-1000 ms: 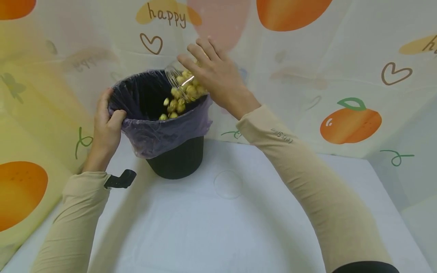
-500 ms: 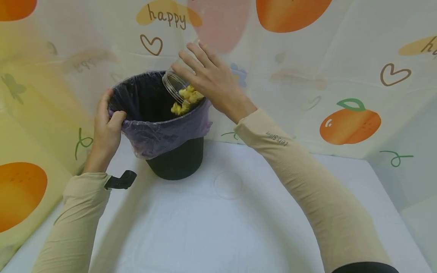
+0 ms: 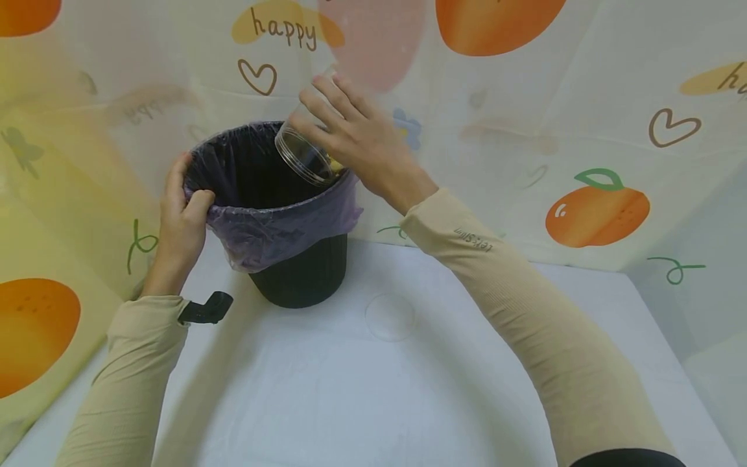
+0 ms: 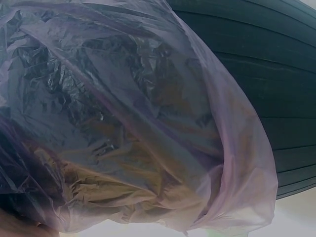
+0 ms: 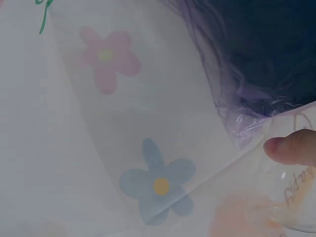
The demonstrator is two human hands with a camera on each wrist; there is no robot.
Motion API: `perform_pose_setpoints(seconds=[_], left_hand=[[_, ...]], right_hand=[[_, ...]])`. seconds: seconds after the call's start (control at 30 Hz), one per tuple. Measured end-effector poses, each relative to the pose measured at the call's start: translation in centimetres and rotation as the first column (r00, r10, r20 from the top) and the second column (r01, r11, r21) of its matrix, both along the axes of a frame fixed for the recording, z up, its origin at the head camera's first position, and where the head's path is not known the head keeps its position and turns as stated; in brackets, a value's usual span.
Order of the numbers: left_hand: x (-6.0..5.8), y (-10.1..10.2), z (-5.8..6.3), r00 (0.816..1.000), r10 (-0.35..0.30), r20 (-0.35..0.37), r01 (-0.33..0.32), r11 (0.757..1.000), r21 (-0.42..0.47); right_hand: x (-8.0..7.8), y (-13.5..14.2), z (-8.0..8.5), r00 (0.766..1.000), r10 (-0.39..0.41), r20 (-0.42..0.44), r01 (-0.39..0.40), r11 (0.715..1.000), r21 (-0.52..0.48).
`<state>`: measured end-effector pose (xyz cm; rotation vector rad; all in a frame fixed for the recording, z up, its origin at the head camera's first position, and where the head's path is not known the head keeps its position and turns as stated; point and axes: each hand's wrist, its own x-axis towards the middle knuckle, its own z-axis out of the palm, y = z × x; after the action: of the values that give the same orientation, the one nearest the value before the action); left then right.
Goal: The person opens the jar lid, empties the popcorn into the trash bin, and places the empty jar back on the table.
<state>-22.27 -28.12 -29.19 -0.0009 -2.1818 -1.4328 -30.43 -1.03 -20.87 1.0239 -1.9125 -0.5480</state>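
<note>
A black bin (image 3: pixel 300 279) stands on the table, lined with a thin purple plastic bag (image 3: pixel 274 237) folded over its rim. My left hand (image 3: pixel 182 224) grips the bin's left rim through the bag, thumb outside; in the left wrist view the bag (image 4: pixel 123 108) covers most of the picture. Above the bin's right side my right hand (image 3: pixel 367 143) holds a clear jar (image 3: pixel 294 152), tipped with its mouth down into the bin. A few yellow pieces (image 3: pixel 336 166) show near the jar's mouth. In the right wrist view, the thumb (image 5: pixel 291 148) presses the jar's side.
A clear round disc (image 3: pixel 390 318), perhaps a lid, lies on the white tabletop (image 3: pixel 350 389) right of the bin. Behind the table hangs a printed cloth (image 3: pixel 496 162) with oranges and hearts. The bin's inside bottom is dark.
Yellow pieces have poured from the jar into the bin, leaving few in sight. The right hand has tipped the jar further down and shifted slightly left. The left hand stays on the rim.
</note>
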Motion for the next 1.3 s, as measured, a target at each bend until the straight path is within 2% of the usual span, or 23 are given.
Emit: perform_pose_setpoints(seconds=[0.07, 0.2, 0.3, 0.37, 0.43, 0.57, 0.7, 0.8, 0.87, 0.97, 1.13, 1.2, 1.3], left_hand=[[-0.01, 0.0, 0.0, 1.0, 0.004, 0.001, -0.004, 1.0, -0.003], [0.01, 0.06, 0.06, 1.0, 0.012, 0.003, -0.012, 1.0, -0.002], [-0.02, 0.12, 0.04, 1.0, 0.006, 0.001, -0.006, 1.0, 0.007], [-0.04, 0.13, 0.06, 1.0, 0.003, 0.0, -0.003, 1.0, 0.012], [-0.04, 0.12, 0.09, 1.0, 0.002, 0.002, -0.002, 1.0, 0.014], [-0.07, 0.03, 0.03, 1.0, 0.001, 0.006, -0.002, 1.0, 0.013], [-0.18, -0.1, -0.13, 1.0, 0.001, 0.001, -0.001, 1.0, 0.008], [-0.28, -0.21, -0.22, 1.0, 0.002, -0.006, -0.002, 1.0, 0.006], [-0.32, -0.29, -0.23, 1.0, 0.006, -0.008, -0.006, 1.0, 0.006], [-0.3, -0.38, -0.2, 1.0, 0.008, -0.003, -0.008, 1.0, 0.01], [-0.26, -0.39, -0.13, 1.0, 0.009, 0.005, -0.009, 1.0, 0.005], [-0.23, -0.35, -0.08, 1.0, 0.006, 0.004, -0.006, 1.0, 0.005], [-0.17, -0.27, -0.07, 1.0, 0.002, 0.004, -0.002, 1.0, 0.006]], right_hand=[[0.12, -0.13, -0.07, 0.999, 0.023, -0.022, -0.023, 0.999, 0.025], [0.14, -0.49, -0.25, 0.999, 0.047, -0.022, -0.048, 0.998, -0.036], [0.1, -0.53, -0.22, 1.0, 0.002, -0.007, -0.002, 0.997, -0.079], [0.06, -0.39, -0.21, 0.999, -0.041, -0.018, 0.04, 0.997, -0.071], [0.03, -0.21, -0.23, 0.998, -0.05, -0.029, 0.049, 0.998, -0.046], [-0.17, 0.09, -0.45, 0.999, 0.004, -0.054, -0.006, 0.999, -0.036], [-0.31, 0.19, -0.54, 0.999, 0.052, -0.018, -0.053, 0.995, -0.089], [-0.26, 0.12, -0.46, 0.999, 0.023, 0.035, -0.019, 0.991, -0.13], [-0.2, 0.09, -0.39, 0.999, -0.009, 0.036, 0.014, 0.992, -0.126], [-0.17, 0.0, -0.35, 0.998, -0.034, -0.044, 0.031, 0.997, -0.074], [-0.2, -0.06, -0.49, 0.979, 0.003, -0.205, -0.003, 1.0, 0.001], [-0.32, -0.07, -0.55, 0.974, 0.017, -0.228, -0.017, 1.0, 0.0], [-0.43, 0.03, -0.6, 0.977, 0.034, -0.212, -0.038, 0.999, -0.012]])
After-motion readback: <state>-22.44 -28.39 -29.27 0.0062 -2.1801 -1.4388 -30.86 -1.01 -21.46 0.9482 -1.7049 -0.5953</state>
